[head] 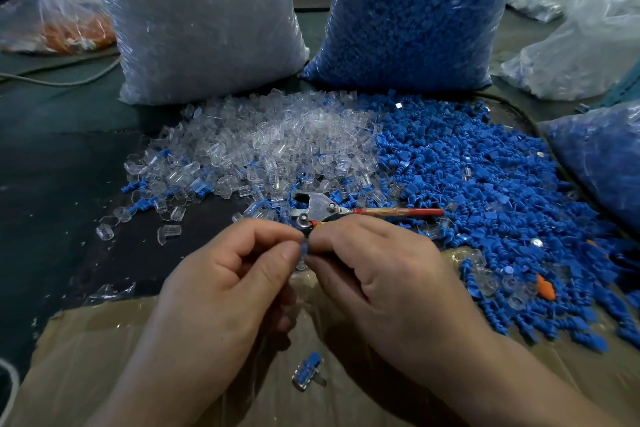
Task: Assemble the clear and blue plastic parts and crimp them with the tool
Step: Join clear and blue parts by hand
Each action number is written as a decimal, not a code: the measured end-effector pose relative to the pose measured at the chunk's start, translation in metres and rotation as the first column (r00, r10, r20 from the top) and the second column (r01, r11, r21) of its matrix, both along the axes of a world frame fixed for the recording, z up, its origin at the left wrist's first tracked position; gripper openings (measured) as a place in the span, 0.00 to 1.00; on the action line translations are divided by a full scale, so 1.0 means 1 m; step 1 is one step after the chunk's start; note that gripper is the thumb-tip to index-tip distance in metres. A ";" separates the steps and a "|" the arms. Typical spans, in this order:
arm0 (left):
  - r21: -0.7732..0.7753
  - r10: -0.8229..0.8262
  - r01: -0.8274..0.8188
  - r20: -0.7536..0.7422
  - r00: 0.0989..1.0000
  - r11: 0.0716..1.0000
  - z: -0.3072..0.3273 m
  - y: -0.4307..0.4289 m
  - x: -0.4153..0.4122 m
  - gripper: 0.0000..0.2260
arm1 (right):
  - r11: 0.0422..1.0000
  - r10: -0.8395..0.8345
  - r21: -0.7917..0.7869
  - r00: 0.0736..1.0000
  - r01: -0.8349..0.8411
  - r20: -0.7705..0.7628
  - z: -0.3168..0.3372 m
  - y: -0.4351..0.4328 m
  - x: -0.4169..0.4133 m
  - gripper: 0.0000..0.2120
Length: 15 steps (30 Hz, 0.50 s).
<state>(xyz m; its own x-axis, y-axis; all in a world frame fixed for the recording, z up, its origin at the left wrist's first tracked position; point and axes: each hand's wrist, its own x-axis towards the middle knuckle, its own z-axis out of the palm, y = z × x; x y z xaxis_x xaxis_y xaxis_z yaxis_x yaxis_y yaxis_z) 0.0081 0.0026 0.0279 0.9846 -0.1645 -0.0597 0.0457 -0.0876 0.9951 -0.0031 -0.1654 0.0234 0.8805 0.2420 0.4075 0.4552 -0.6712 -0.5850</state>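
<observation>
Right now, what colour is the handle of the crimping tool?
Red: the crimping tool handle shows best in the head view.

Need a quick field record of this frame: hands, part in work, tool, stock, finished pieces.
left hand: pinches the blue and clear part
right hand: pinches the same part, opposite side
crimp tool: lies on the parts beyond the hands, red handle pointing right
clear pile: left of blue pile, meeting it
blue pile: spreads onto cardboard
clear bag: upright behind clear pile
blue bag: upright behind blue pile
assembled piece: one on cardboard, between the wrists
</observation>
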 end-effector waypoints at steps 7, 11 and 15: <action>0.062 0.038 -0.043 0.070 0.997 0.997 -0.013 0.000 0.003 0.11 | 0.998 0.046 -0.047 0.996 -0.050 -0.082 0.003 0.002 -0.001 0.11; 0.074 0.069 -0.073 0.062 0.996 0.995 -0.019 0.004 0.005 0.08 | 0.992 0.070 -0.096 0.994 -0.079 -0.086 0.003 0.004 -0.002 0.09; -0.025 0.084 -0.086 -0.069 0.994 0.996 -0.018 0.005 0.007 0.12 | 0.895 -0.204 -0.406 0.979 0.186 -0.003 0.004 -0.013 0.008 0.20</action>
<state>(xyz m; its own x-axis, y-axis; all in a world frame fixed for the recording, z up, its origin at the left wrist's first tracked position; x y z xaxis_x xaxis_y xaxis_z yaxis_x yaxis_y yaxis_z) 0.0148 0.0080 0.0103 0.9889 -0.0831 -0.1231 0.1189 -0.0529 0.9915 0.0053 -0.1787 0.0279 0.9418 0.1985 0.2714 0.2709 -0.9260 -0.2630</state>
